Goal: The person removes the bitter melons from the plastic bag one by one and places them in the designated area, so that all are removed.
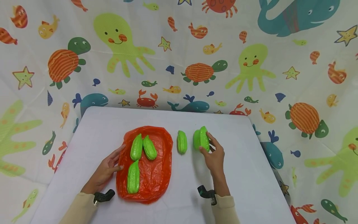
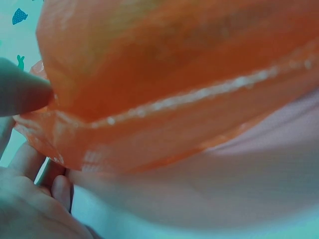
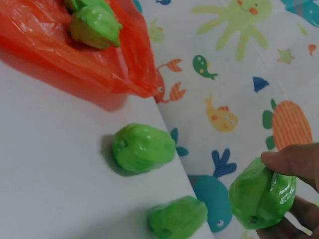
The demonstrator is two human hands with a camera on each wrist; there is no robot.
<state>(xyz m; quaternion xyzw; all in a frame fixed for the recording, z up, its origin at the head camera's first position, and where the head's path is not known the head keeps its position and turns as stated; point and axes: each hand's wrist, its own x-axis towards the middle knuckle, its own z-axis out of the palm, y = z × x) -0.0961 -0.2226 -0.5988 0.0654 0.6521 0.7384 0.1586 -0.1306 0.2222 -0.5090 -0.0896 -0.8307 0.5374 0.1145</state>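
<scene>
A red plastic bag point(image 1: 155, 180) lies spread in an oval with a raised rim, and three green ridged gourds point(image 1: 133, 177) rest in it. My left hand point(image 1: 104, 171) holds the bag's left edge; in the left wrist view, the orange-looking plastic point(image 2: 164, 129) passes between its digits. To the right of the bag, my right hand point(image 1: 215, 155) grips a green gourd point(image 3: 261, 196) between thumb and fingers. Just behind that one, partly hidden in the head view, is another gourd point(image 1: 197, 140). A single gourd point(image 1: 182, 142) lies between it and the bag.
Everything stands on a table with a white cover point(image 1: 240, 186). Behind it and along its sides hangs a cloth point(image 1: 173, 56) printed with sea animals. Each wrist wears a black camera strap point(image 1: 104, 196).
</scene>
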